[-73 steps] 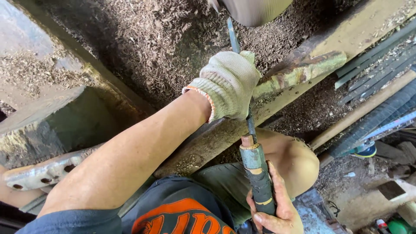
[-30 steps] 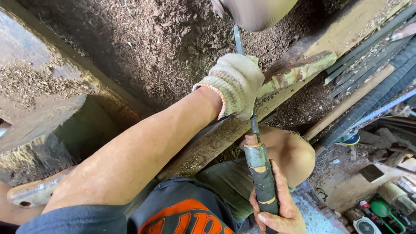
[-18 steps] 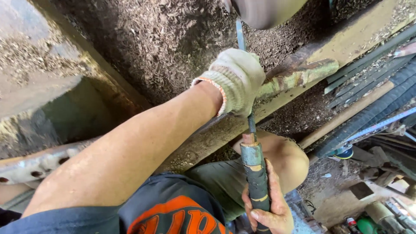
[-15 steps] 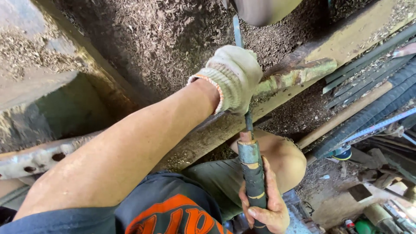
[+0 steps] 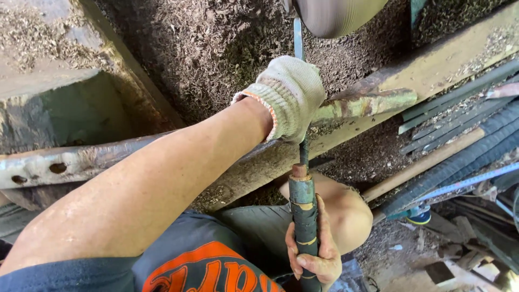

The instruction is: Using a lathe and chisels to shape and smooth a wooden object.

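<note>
Sawdust-strewn workshop. Chisel runs lengthwise away from the body toward the turning wood; right hand grips its handle, gloved left hand clamps the blade on the rest.

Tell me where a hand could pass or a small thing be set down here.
Free: the sawdust ground above the gloved left hand, between the concrete block and the round piece at top. Crowded: the beam by the chisel and bare right hand, and the stacked strips to the right.
</note>
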